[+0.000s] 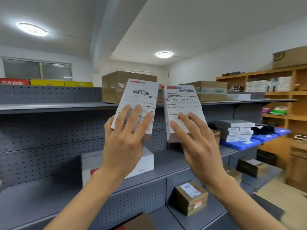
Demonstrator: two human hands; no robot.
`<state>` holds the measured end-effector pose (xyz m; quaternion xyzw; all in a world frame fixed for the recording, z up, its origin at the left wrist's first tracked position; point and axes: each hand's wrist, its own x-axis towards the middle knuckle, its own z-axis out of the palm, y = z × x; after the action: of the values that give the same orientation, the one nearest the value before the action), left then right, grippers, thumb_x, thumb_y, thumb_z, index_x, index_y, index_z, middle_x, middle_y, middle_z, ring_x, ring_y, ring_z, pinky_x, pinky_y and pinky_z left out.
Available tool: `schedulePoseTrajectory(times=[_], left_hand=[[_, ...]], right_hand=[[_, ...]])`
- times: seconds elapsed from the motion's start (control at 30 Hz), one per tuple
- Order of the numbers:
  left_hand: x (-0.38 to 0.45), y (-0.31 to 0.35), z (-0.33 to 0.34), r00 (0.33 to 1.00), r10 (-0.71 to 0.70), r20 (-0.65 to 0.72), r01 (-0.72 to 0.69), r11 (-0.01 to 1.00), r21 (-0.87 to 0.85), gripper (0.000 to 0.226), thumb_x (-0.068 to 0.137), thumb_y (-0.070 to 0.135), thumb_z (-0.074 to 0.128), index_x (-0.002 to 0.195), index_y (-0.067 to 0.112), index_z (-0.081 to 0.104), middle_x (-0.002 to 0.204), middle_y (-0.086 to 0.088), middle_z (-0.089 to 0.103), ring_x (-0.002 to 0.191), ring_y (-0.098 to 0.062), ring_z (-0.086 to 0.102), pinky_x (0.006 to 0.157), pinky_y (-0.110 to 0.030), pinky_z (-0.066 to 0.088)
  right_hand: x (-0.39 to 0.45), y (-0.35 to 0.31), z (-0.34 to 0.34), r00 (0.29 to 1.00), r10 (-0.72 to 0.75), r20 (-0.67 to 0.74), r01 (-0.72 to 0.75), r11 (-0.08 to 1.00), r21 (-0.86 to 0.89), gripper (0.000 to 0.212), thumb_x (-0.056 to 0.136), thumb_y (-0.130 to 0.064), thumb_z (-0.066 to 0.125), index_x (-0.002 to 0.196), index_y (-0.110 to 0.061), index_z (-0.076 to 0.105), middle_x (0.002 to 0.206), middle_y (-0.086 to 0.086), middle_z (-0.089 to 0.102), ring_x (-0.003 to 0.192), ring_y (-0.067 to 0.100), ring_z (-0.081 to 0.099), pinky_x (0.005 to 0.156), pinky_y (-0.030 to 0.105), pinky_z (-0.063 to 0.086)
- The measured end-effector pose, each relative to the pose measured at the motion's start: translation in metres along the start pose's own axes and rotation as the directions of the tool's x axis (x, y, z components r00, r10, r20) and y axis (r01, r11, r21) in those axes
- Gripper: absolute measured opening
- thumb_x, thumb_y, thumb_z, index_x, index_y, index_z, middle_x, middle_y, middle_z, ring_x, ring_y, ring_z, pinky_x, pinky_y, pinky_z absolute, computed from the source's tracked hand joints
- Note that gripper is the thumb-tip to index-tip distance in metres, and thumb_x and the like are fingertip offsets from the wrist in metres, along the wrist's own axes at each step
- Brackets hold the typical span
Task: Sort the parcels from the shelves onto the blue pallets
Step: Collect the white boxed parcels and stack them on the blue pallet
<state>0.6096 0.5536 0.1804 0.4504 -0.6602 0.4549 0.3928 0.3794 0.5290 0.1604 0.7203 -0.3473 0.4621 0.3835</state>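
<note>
Head view, centre of the frame: left hand (123,138) raised, fingers spread straight over the label face of a white parcel (138,103), thumb hidden behind it; whether gripping or merely pressing, cannot tell. Right hand (197,143) just beside it, fingers likewise spread straight across the lower face of a second white parcel (181,105), thumb also out of sight, so grasp cannot be told either. Both parcels held up nearly upright, tilted slightly apart at the bottom, top corners close together, barcoded labels facing the camera.

Behind the hands, grey pegboard shelves (49,127) spanning the left and middle of the frame. On the middle shelf, below the left hand, a white box (144,161) lying flat. Lower centre-right, a small brown carton (191,198) with a white label on a lower shelf. On the top shelf, upper centre, a large brown carton (116,87) wrapped in clear tape.

Right of the frame: a stack of flat grey-white boxes (235,130) resting on a blue pallet (240,144), with wooden shelving (290,97) further right. Upper left, a ceiling lamp (32,29) lit.
</note>
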Motion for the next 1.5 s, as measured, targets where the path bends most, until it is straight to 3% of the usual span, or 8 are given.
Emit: schedulePoseTrajectory(times=[0.33,0.63,0.97,1.23,1.33,1.5], left_hand=[[0.006,0.191,0.053,0.994,0.048,0.096,-0.017,0.954,-0.301,0.077,0.074,0.010,0.079,0.145,0.022,0.051,0.153,-0.008,0.046,0.143,-0.035,0.039,0.105,-0.055,0.035],[0.014,0.324,0.103,0.961,0.146,0.234,-0.004,0.855,-0.518,0.084,0.068,0.010,0.083,0.144,0.023,0.051,0.151,-0.007,0.048,0.141,-0.033,0.041,0.099,-0.054,0.041],[0.037,0.419,0.205,0.909,0.234,0.345,0.054,0.754,-0.655,0.086,0.065,0.022,0.085,0.144,0.027,0.050,0.149,-0.002,0.051,0.138,-0.029,0.044,0.094,-0.051,0.045],[0.060,0.475,0.289,0.882,0.292,0.369,0.096,0.656,-0.749,0.073,0.075,0.029,0.079,0.143,0.030,0.052,0.147,0.001,0.053,0.136,-0.025,0.044,0.095,-0.049,0.043],[0.062,0.495,0.309,0.875,0.313,0.369,0.102,0.625,-0.774,0.071,0.079,0.029,0.075,0.146,0.031,0.048,0.149,0.004,0.050,0.139,-0.023,0.039,0.098,-0.049,0.040],[0.068,0.535,0.347,0.857,0.359,0.369,0.104,0.582,-0.807,0.065,0.077,0.025,0.072,0.140,0.026,0.055,0.142,-0.001,0.057,0.133,-0.027,0.048,0.092,-0.047,0.046]], right_hand=[[-0.120,0.123,-0.093,0.976,0.143,0.162,-0.118,0.981,-0.157,0.085,0.075,0.013,0.073,0.147,-0.021,0.044,0.155,0.011,0.043,0.144,0.035,0.037,0.098,0.056,0.047],[-0.201,0.207,-0.146,0.915,0.322,0.244,-0.239,0.918,-0.317,0.070,0.080,0.008,0.070,0.144,-0.014,0.052,0.149,0.012,0.049,0.138,0.037,0.044,0.096,0.053,0.050],[-0.244,0.299,-0.137,0.804,0.514,0.297,-0.347,0.813,-0.468,0.079,0.075,0.004,0.077,0.144,-0.018,0.046,0.146,0.009,0.052,0.133,0.034,0.047,0.100,0.047,0.050],[-0.263,0.359,-0.110,0.670,0.687,0.280,-0.461,0.681,-0.569,0.078,0.076,-0.006,0.081,0.144,-0.021,0.046,0.146,0.004,0.051,0.135,0.027,0.043,0.095,0.044,0.054],[-0.272,0.378,-0.100,0.652,0.709,0.270,-0.480,0.661,-0.576,0.076,0.075,0.000,0.080,0.141,-0.020,0.049,0.142,0.004,0.054,0.133,0.026,0.043,0.094,0.046,0.054],[-0.295,0.420,-0.087,0.646,0.721,0.250,-0.501,0.648,-0.574,0.073,0.073,0.003,0.080,0.138,-0.016,0.053,0.139,0.005,0.057,0.130,0.027,0.045,0.093,0.045,0.054]])
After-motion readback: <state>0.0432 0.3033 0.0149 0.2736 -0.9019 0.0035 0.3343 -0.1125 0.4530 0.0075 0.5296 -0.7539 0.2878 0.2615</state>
